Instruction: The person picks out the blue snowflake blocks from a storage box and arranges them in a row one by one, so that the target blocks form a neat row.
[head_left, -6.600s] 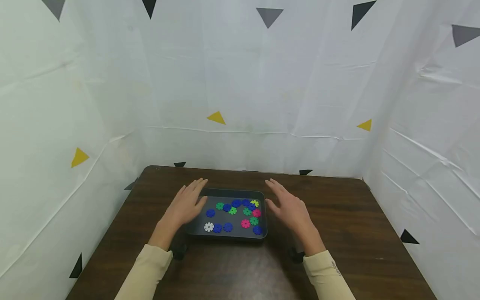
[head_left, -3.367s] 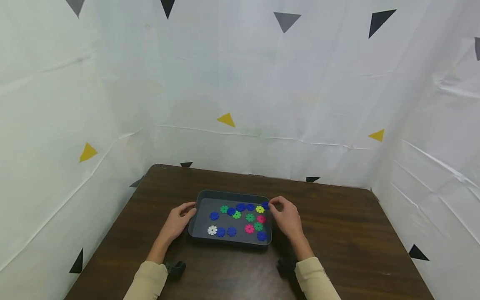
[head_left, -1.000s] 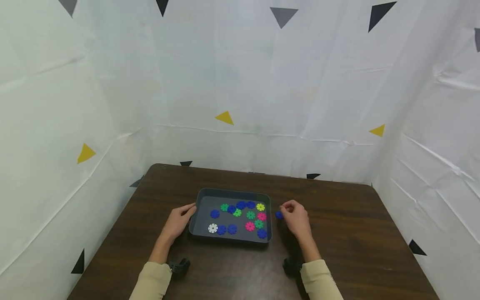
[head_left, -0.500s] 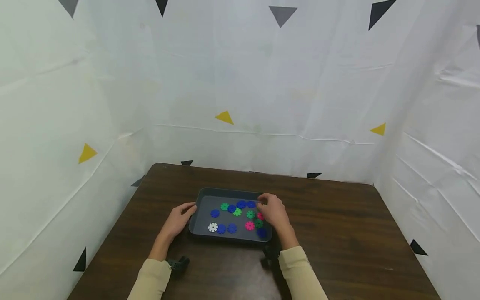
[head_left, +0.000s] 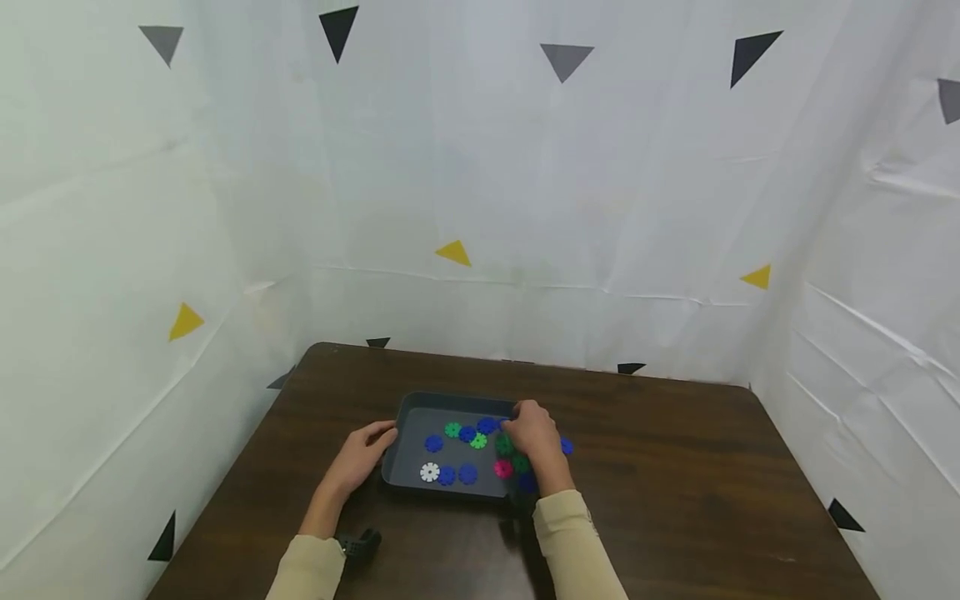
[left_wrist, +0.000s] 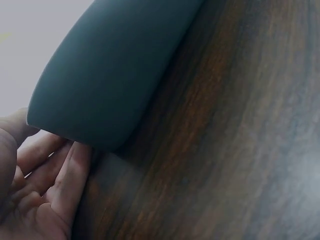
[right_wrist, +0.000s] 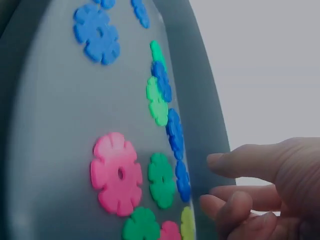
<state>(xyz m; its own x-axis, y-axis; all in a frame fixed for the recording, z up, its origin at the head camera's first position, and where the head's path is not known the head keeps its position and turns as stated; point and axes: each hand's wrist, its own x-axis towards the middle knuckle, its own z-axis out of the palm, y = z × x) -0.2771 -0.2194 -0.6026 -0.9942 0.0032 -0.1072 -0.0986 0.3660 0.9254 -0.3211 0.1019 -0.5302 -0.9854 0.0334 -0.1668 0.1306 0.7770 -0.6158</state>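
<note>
A dark grey tray [head_left: 411, 460] lies on the table with several flower-shaped plastic discs in it. At its left end my left hand [head_left: 356, 462] holds the wall, thumb by the rim and fingers outside. My right hand [head_left: 536, 435] hovers over the tray's right end, fingers loosely bent around nothing. Closest to those fingers in the right wrist view is a blue disc [right_wrist: 182, 181], with a green disc [right_wrist: 161, 180], a pink disc [right_wrist: 116, 174] and a yellow disc [right_wrist: 187, 224] nearby. Another blue disc [head_left: 567, 446] rests on the table right of the tray, partly hidden by the hand.
The brown wooden table [head_left: 675, 467] extends around the tray. White sheeting [head_left: 480, 167] with printed triangles hangs behind it and on both sides. A white disc [head_left: 430, 472] lies in the tray's front left part.
My right hand took a blue disc from the tray's back right corner, set it on the table to the right, then came back over the tray. My left hand moved onto the tray's left end.
</note>
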